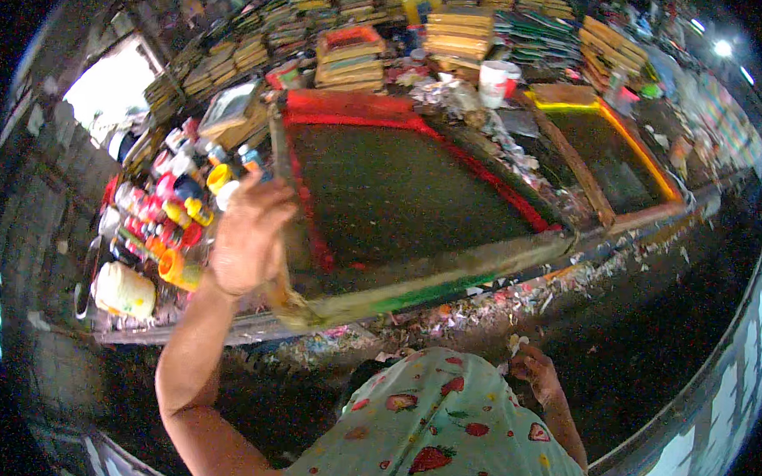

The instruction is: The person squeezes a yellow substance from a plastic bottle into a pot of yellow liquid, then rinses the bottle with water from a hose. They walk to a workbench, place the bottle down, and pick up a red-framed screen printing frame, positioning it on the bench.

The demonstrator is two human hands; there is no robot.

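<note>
My left hand (254, 231) is raised over the left side of a large screen-printing frame (430, 279), beside a crowd of paint bottles. Its fingers are loosely bent and a little blurred, with nothing visible in them. Red tape or paint lines the frame's dark mesh (401, 187), and green marks its near rail. Low at my right side, my right hand (536, 373) has its fingers curled about a small pale crumpled scrap (518, 343), perhaps cloth or paper. A blue-capped bottle (252, 161) stands just beyond my left fingertips.
Paint bottles and jars (172, 197) crowd the left, with a stained white tub (125, 291) nearest. A smaller yellow-edged frame (618, 160) lies right. White cups (494, 83) and stacked wooden frames (459, 37) stand behind. Paper scraps (472, 307) litter the near edge.
</note>
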